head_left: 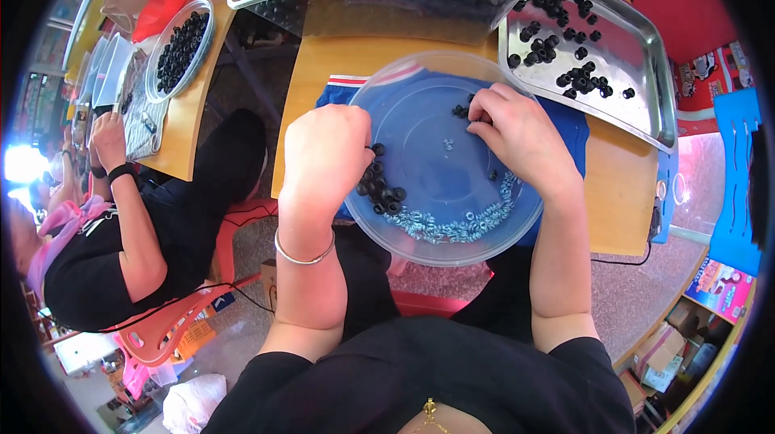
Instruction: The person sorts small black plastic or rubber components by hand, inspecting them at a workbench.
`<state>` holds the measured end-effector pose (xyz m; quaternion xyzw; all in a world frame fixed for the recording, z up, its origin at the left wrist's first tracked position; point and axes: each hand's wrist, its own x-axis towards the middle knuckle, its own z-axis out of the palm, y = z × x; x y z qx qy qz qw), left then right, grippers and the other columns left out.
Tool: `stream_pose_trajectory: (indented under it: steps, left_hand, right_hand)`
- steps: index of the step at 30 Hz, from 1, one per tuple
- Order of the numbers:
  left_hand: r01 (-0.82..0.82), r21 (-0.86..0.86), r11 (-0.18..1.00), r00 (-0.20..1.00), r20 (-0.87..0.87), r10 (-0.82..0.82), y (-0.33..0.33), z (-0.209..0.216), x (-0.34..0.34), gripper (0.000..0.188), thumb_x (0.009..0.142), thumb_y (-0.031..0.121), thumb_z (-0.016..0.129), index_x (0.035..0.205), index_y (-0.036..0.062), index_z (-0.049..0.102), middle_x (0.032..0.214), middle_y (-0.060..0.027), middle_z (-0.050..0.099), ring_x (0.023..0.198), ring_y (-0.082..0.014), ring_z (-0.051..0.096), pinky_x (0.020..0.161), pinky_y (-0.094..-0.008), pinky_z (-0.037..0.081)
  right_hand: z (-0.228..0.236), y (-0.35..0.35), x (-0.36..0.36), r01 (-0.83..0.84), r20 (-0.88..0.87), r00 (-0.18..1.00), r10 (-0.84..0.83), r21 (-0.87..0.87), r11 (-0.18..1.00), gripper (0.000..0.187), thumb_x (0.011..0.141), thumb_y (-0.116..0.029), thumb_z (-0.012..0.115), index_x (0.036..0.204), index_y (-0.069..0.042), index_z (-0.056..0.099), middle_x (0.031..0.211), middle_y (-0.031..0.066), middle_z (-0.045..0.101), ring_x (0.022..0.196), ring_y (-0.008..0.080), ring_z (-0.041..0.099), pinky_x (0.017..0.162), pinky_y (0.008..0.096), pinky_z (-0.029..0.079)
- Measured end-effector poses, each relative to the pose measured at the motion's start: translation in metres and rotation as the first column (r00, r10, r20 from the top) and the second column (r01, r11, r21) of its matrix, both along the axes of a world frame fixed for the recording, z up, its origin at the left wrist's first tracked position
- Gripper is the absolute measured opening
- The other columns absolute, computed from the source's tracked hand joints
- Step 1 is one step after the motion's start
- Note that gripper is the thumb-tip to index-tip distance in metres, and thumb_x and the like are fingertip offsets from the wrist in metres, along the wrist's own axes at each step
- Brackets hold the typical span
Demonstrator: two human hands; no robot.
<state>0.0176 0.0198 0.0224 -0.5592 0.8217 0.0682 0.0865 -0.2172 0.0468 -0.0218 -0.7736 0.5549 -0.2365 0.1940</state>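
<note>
Shallow round clear dish (444, 255) on a blue cloth (571, 131): black pieces (377, 189) heaped at its left side, a few at the far right; small silvery-blue parts (460, 230) in an arc along the near edge. Beyond, a large clear bin (452, 18) filled with black pieces; to the right, a steel tray (646, 71) with more, scattered. Clear tub (151, 83), left table: likewise black pieces. Pieces rounded, glossy, some showing a hole. Left hand (327, 143): fingers curled at the left heap. Right hand (517, 131): thumb and forefinger drawn together beside the far-right cluster. Cannot tell whether either grips a piece. Printed pink-and-blue packaging (722, 285) at right; lettering too small to read.
</note>
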Motion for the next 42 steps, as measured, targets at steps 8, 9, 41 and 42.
stream_pose_trajectory:
  steps: [8, 9, 41, 42]
  left_hand:
    - [0.109, -0.066, 0.992, 0.972, -0.202, -0.12, 0.001, -0.004, 0.007, 0.017, 0.065, 0.011, 0.071, 0.081, 0.0105, 0.072, 0.081, -0.0077, 0.067, 0.082, -0.0266, 0.064, 0.071, -0.0366, 0.051]
    - [0.112, -0.053, 0.992, 0.986, -0.116, -0.118, 0.002, -0.004, 0.007, 0.018, 0.065, 0.011, 0.071, 0.083, 0.0104, 0.072, 0.083, -0.0076, 0.067, 0.083, -0.0264, 0.064, 0.072, -0.0366, 0.052]
    - [0.586, 0.465, 0.663, -0.091, -0.775, 0.625, -0.008, -0.017, -0.02, 0.02, 0.083, 0.011, 0.071, 0.099, 0.005, 0.061, 0.08, 0.0032, 0.061, 0.065, 0.0009, 0.045, 0.054, -0.0139, 0.032]
    - [0.597, 0.464, 0.655, -0.105, -0.763, 0.637, -0.009, -0.018, -0.022, 0.021, 0.083, 0.01, 0.071, 0.102, 0.0048, 0.062, 0.077, 0.0044, 0.059, 0.064, 0.0011, 0.044, 0.053, -0.0137, 0.03]
  right_hand:
    - [0.014, 0.0, -0.001, -0.047, 0.234, 0.972, 0.023, 0.101, 0.994, 0.016, 0.077, -0.004, 0.068, 0.088, 0.0, 0.057, 0.085, 0.0122, 0.059, 0.075, 0.0285, 0.06, 0.067, 0.0369, 0.048]
    - [0.014, -0.001, -0.001, -0.051, 0.223, 0.974, 0.027, 0.102, 0.993, 0.016, 0.077, -0.004, 0.068, 0.088, 0.0, 0.058, 0.085, 0.012, 0.059, 0.075, 0.0275, 0.06, 0.068, 0.0361, 0.048]
    - [0.038, 0.011, 0.02, 0.003, 0.792, 0.609, 0.046, -0.06, 0.998, 0.014, 0.075, 0.001, 0.074, 0.087, -0.001, 0.067, 0.08, 0.0026, 0.065, 0.067, 0.0069, 0.06, 0.061, 0.0194, 0.048]
    - [0.039, 0.012, 0.021, 0.039, 0.808, 0.589, 0.008, -0.039, 0.999, 0.014, 0.075, 0.001, 0.074, 0.086, -0.002, 0.067, 0.08, 0.0021, 0.065, 0.067, 0.0066, 0.06, 0.06, 0.0194, 0.048]
